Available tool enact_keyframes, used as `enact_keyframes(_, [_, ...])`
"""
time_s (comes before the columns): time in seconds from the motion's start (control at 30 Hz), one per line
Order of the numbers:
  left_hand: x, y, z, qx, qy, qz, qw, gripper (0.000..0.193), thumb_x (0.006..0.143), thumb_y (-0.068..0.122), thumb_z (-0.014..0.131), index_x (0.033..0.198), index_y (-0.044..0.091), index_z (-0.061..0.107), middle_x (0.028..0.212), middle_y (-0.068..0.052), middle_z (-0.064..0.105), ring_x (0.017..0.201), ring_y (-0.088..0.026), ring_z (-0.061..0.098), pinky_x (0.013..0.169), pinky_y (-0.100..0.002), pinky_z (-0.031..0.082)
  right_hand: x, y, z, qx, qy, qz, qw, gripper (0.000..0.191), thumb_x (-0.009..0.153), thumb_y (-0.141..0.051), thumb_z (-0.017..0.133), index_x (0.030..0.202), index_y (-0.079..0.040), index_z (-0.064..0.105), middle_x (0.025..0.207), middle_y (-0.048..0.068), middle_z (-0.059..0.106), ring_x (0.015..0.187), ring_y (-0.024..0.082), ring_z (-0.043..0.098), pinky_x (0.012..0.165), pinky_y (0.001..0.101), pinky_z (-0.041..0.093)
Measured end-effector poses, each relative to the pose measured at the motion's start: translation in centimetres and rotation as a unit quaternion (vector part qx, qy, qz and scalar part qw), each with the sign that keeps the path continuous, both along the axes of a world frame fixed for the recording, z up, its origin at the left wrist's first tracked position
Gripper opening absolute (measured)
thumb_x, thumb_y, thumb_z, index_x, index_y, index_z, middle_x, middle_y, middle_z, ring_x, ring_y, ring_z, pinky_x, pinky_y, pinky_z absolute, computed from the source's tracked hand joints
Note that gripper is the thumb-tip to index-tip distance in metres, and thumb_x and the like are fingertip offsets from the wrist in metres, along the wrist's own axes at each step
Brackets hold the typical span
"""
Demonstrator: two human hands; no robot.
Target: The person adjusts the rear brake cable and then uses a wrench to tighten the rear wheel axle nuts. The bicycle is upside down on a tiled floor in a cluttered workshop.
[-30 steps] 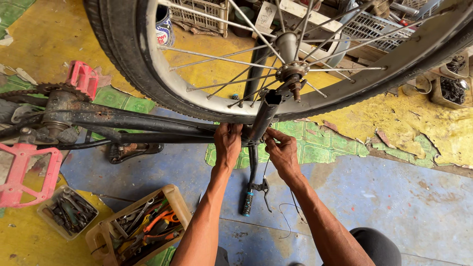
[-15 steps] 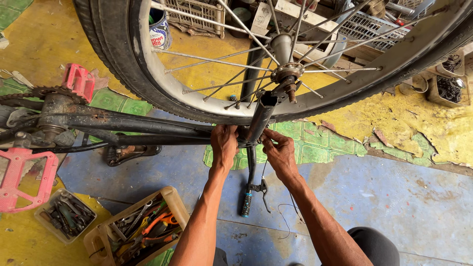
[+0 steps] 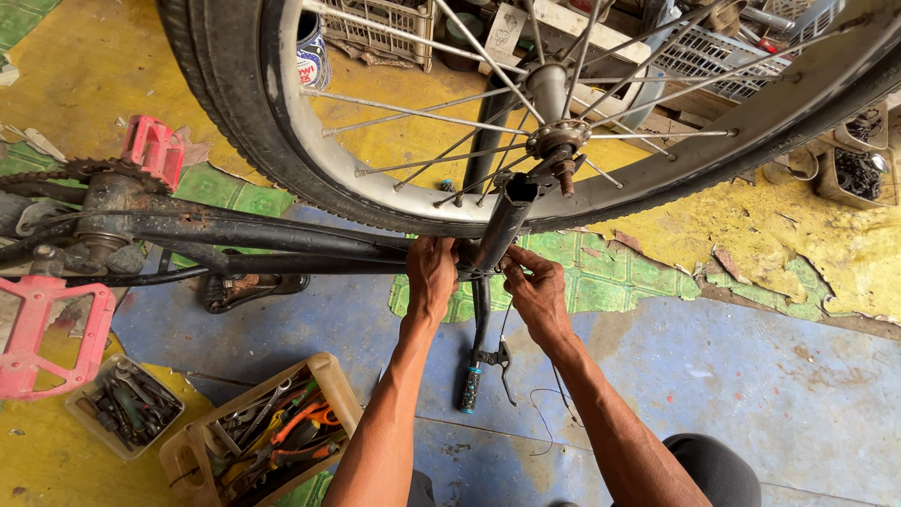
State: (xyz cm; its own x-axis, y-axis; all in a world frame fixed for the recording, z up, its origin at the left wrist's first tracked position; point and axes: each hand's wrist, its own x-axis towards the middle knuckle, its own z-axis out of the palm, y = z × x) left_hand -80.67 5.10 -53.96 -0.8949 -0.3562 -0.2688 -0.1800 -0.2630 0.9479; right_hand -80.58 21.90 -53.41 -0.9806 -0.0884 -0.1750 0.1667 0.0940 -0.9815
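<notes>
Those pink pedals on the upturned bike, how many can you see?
2. One pink pedal is at the left edge, above the small tool tray. The other pink pedal sits farther back, beside the chainring.

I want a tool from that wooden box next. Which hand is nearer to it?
Left. The left hand grips the fork above the wooden toolbox; the right hand is farther off, across the fork leg.

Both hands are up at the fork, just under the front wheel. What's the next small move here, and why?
Probably steady the black fork leg with the left hand while the right hand works its fingertips at the spot beside it. Both hands already pinch there, and the upturned wheel hangs free above.
</notes>
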Motion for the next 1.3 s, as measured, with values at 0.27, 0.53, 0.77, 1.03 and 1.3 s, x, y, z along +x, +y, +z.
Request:
enact_keyframes(0.27, [-0.1,0.1,-0.8,0.013,-0.026,-0.025,0.999,0.043,0.105,0.036,0.059,0.077,0.005,0.052,0.059,0.0,0.038,0.043,-0.009,0.029,0.036,-0.028,0.019,0.2,0.1,0.0,0.011,-0.031,-0.015,0.999,0.031,0.098,-0.017,0.068,0.127,-0.007,0.073,0.074,0.0,0.067,0.058,0.006,0.051,0.044,0.0233,0.038])
enact_keyframes(0.53, [0.3,-0.8,-0.9,-0.146,0.124,0.002,0.982,0.025,0.103,0.027,0.064,0.089,0.006,0.067,0.071,0.002,0.063,0.055,-0.006,0.056,0.046,-0.024,0.043,0.5,-0.2,0.3,0.01,-0.017,-0.014,1.0,0.03,0.097,-0.016,0.069,0.126,-0.007,0.074,0.075,0.0,0.066,0.059,0.006,0.053,0.044,0.0224,0.04])
enact_keyframes(0.77, [0.7,-0.1,-1.0,0.049,0.042,-0.006,0.998,0.019,0.097,0.017,0.07,0.085,0.004,0.063,0.063,0.0,0.055,0.041,-0.005,0.039,0.033,-0.025,0.028,0.1,0.2,0.3,-0.103,-0.086,-0.033,0.99,0.031,0.095,-0.014,0.072,0.123,-0.003,0.075,0.071,-0.001,0.061,0.056,0.006,0.048,0.042,0.0215,0.032])
enact_keyframes(1.03, [0.2,-0.3,-1.0,0.105,0.038,0.003,0.994,0.008,0.093,0.009,0.07,0.088,0.006,0.064,0.069,-0.001,0.061,0.04,-0.003,0.036,0.032,-0.025,0.027,-0.6,0.1,-1.6,0.043,0.068,-0.028,0.996,0.025,0.099,-0.01,0.066,0.121,-0.002,0.075,0.086,0.004,0.073,0.064,0.003,0.059,0.052,0.0214,0.045])
enact_keyframes(1.3, [-0.4,-0.1,-2.1,0.164,0.084,0.0,0.983,0.011,0.092,0.006,0.071,0.087,0.005,0.062,0.074,-0.006,0.066,0.04,-0.007,0.038,0.033,-0.027,0.028,0.6,1.2,-0.5,-0.008,-0.003,-0.061,0.998,0.035,0.095,-0.012,0.065,0.128,-0.005,0.07,0.088,0.004,0.073,0.053,0.003,0.046,0.044,0.0227,0.036])
